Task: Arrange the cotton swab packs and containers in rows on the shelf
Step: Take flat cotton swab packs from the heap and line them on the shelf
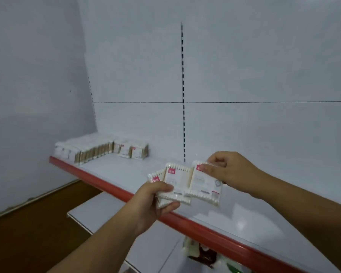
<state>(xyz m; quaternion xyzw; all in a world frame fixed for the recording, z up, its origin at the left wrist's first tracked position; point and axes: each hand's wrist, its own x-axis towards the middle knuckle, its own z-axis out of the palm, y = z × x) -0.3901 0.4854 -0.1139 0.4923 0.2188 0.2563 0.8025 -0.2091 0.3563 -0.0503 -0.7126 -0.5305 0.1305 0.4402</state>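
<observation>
Left hand: low and nearest us. The fingers curl under and the thumb presses on top, gripping a fanned stack of cotton swab packs. We count at least two, perhaps three; blur prevents a firm count. The packs are flat and square, in clear glossy film. White swab tips show as ribbed rows along the top and bottom edges. Each has a pale card face with a small pink-red label in the upper corner.

Right hand: just right of the left fingertips and slightly higher. Thumb and curled fingers pinch the upper right corner of a single pack of the same kind. Its left edge meets the front pack of the fan; we cannot tell whether it touches or overlaps.

All held packs hang above the front of the shelf, a flat, matte, pale grey board. Its red edge strip is smooth and glossy.

Well beyond the left fingertips, at the shelf's far left end, is a long row of packs stood on edge and packed tight, tan stick sides showing. Just right of it is a short cluster, upright, labels towards us.

Behind the right knuckles a slotted upright with dark slots runs up the plain back panel.

Below the left wrist is a lower shelf of the same pale board. Under the right forearm lies blurred packaging, unreadable.
</observation>
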